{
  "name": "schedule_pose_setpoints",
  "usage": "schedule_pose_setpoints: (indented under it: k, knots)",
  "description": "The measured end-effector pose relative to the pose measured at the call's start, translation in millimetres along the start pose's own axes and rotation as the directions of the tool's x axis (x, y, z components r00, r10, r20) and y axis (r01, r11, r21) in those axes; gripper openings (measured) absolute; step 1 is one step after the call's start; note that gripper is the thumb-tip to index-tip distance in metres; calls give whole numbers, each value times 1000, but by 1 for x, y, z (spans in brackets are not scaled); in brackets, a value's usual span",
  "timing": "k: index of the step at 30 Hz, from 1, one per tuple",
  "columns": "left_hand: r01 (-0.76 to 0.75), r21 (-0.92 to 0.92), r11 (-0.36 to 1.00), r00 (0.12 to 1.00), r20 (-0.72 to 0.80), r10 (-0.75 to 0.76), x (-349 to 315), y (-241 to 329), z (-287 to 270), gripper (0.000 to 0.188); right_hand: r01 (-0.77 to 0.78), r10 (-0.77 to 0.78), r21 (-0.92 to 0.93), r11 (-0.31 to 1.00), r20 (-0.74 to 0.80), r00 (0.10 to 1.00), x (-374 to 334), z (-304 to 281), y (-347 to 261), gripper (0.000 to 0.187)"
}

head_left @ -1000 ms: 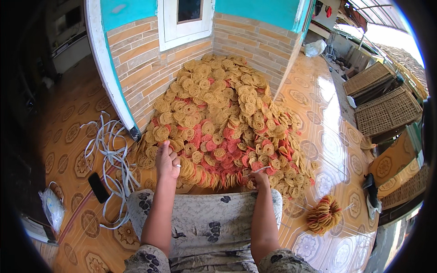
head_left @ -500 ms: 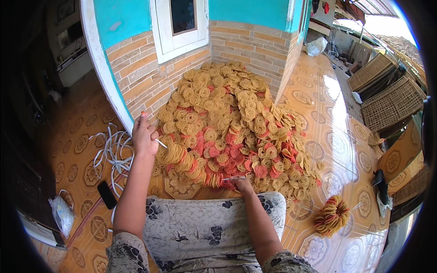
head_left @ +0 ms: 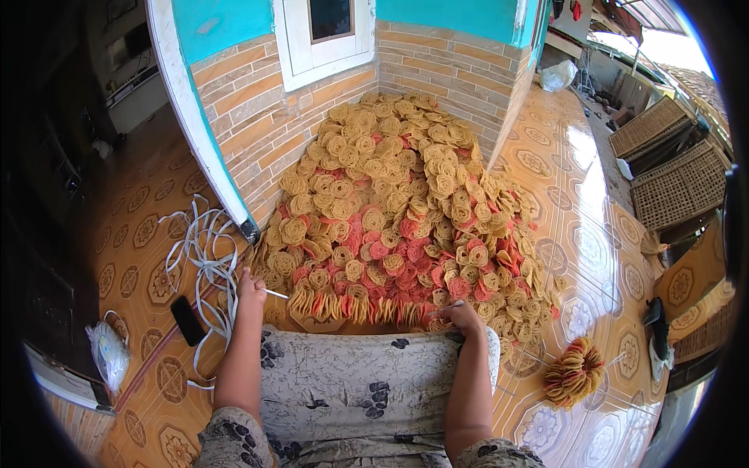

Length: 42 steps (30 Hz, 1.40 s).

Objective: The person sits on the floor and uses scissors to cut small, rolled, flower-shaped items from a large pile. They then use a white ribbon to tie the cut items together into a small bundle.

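A row of thin tan and red rosette-shaped discs point(head_left: 351, 307), threaded side by side like a garland, stretches between my hands just beyond my lap. My left hand point(head_left: 251, 287) is closed at its left end, with a short length of white strap point(head_left: 276, 294) poking out from the fingers toward the discs. At the right end, my right hand point(head_left: 462, 315) pinches the strand close against the last red discs; the tip in its fingers is too small to make out. A large pile of loose tan and red rosette discs point(head_left: 367, 168) lies right beyond the row, against the wall.
Loose white straps point(head_left: 209, 269) lie tangled on the tiled floor at left, near a black phone point(head_left: 186, 320) and a plastic bag point(head_left: 107, 355). A finished-looking ring of discs point(head_left: 574, 372) sits at right. Woven panels point(head_left: 680, 183) lean farther right.
My left hand has come down from its raised place, and my right hand has moved rightward. The strung row, sagging before, now runs nearly level between them.
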<state>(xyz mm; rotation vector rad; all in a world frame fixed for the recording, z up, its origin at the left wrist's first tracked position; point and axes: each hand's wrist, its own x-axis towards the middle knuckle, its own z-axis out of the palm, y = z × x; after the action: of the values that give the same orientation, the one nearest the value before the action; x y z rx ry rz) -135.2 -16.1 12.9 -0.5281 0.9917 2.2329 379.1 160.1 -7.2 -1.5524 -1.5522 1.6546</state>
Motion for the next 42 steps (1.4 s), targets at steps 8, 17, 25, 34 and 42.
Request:
schedule_pose_setpoints:
  k: [8, 17, 25, 34, 42]
  knots:
    - [-109, -133, 985, 926, -375, 52, 43, -32, -49, 18, -71, 35, -376, 924, -102, 994, 28, 16, 21, 24]
    - [163, 440, 883, 949, -314, -19, 28, -82, -91, 31, -43, 44, -321, 946, -4, 999, 6, 25, -9, 18]
    - [-58, 553, 831, 996, -23, 84, 24, -103, -91, 20, 57, -57, 70, 996, -2, 998, 14, 42, 3, 19]
    - [-384, 822, 420, 844, 128, 521, -14, -85, -56, 22, -204, 217, 629, 750, 57, 974, 18, 45, 13, 13]
    - [-603, 588, 539, 796, 404, 450, -13, -44, -37, 24, -262, 266, 684, 681, 102, 958, 14, 57, 3, 9]
